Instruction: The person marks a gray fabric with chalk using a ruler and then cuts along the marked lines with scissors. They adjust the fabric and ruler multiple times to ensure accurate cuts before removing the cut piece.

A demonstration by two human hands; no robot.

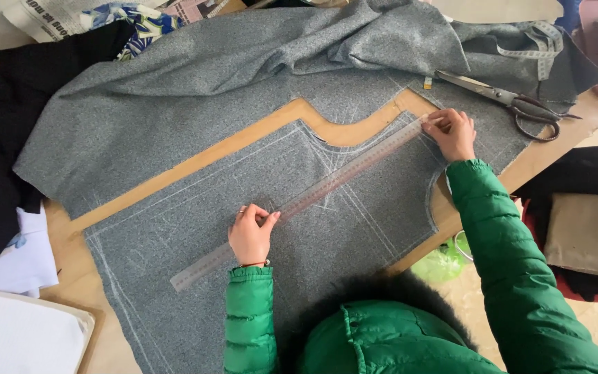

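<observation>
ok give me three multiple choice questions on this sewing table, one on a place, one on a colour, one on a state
1. Where do the scissors lie?
A. on the grey fabric, far right
B. on the floor
C. under the ruler

2. What colour are the person's sleeves?
A. red
B. green
C. white

3. How does the clear ruler rest?
A. standing on edge
B. rolled up
C. flat, aslant, pressed by the left hand, with the right hand at its far end

Answers: 1 A, they rest beside the measuring tape; 2 B, both puffy sleeves are green; 3 C, the left fingers press it down.
</observation>
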